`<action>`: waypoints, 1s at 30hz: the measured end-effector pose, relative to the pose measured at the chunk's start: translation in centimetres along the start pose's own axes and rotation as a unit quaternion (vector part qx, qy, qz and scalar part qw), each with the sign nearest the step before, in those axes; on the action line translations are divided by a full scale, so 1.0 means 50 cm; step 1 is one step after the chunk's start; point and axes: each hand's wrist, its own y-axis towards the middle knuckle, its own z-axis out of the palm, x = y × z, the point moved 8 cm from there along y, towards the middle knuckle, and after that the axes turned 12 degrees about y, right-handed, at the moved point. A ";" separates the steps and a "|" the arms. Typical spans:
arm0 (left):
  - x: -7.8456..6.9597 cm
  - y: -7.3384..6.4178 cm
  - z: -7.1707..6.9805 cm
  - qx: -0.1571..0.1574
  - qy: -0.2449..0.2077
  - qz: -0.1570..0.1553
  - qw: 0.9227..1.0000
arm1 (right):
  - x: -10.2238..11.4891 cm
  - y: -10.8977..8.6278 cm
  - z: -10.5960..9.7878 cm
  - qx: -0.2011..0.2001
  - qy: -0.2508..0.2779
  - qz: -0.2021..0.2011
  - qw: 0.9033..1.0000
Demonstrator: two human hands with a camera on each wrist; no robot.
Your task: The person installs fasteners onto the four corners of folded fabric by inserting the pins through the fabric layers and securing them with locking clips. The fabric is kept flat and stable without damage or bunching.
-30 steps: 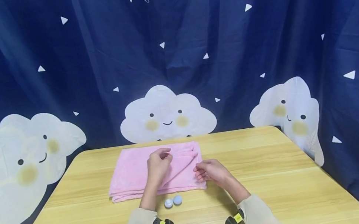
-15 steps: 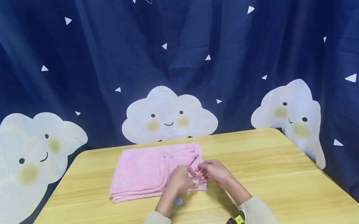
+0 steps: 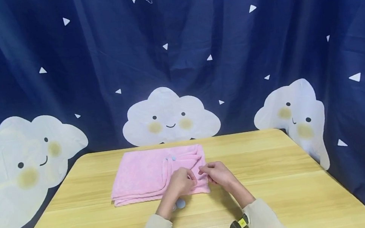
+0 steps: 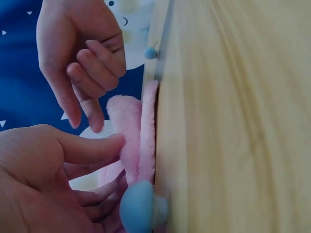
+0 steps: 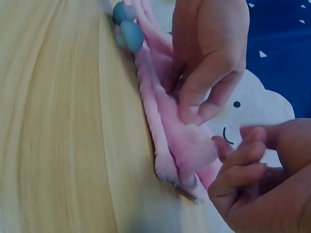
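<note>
A folded pink fleece blanket (image 3: pixel 138 174) lies on the table, its upper layers drawn back near the right side. My left hand (image 3: pixel 180 182) pinches the fleece near its front right part; the thumb (image 4: pixel 92 149) touches the fold in the left wrist view. Close by, my right hand (image 3: pixel 219 174) hovers at the blanket's right edge, thumb and index finger extended, other fingers curled, nothing visible in it. One blue mushroom-shaped fastener (image 3: pixel 181 204) rests on the table in front, with another half hidden by the left wrist. A blue button-like piece (image 3: pixel 173 158) sits on the blanket's fold.
The wooden table (image 3: pixel 280 185) has its far edge against a dark blue curtain (image 3: pixel 238 65) printed with white clouds. In the left wrist view a further small blue fastener (image 4: pixel 150 52) shows beyond the blanket. Black cameras are strapped to both wrists.
My left hand has moved from the upper fold of the blanket toward the front right, uncovering the blue piece there; its fingers have since drawn closer together. The right hand has barely moved.
</note>
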 end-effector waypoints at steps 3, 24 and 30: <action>0.005 0.001 -0.011 -0.012 -0.018 -0.010 1.000 | -0.002 0.000 0.008 0.035 -0.017 0.003 0.999; 0.000 0.010 -0.046 -0.028 -0.032 -0.014 0.999 | 0.004 -0.001 -0.001 -0.034 0.037 -0.034 0.998; 0.001 0.012 -0.046 -0.040 -0.038 -0.023 0.998 | 0.000 0.002 0.000 -0.036 0.049 -0.031 0.998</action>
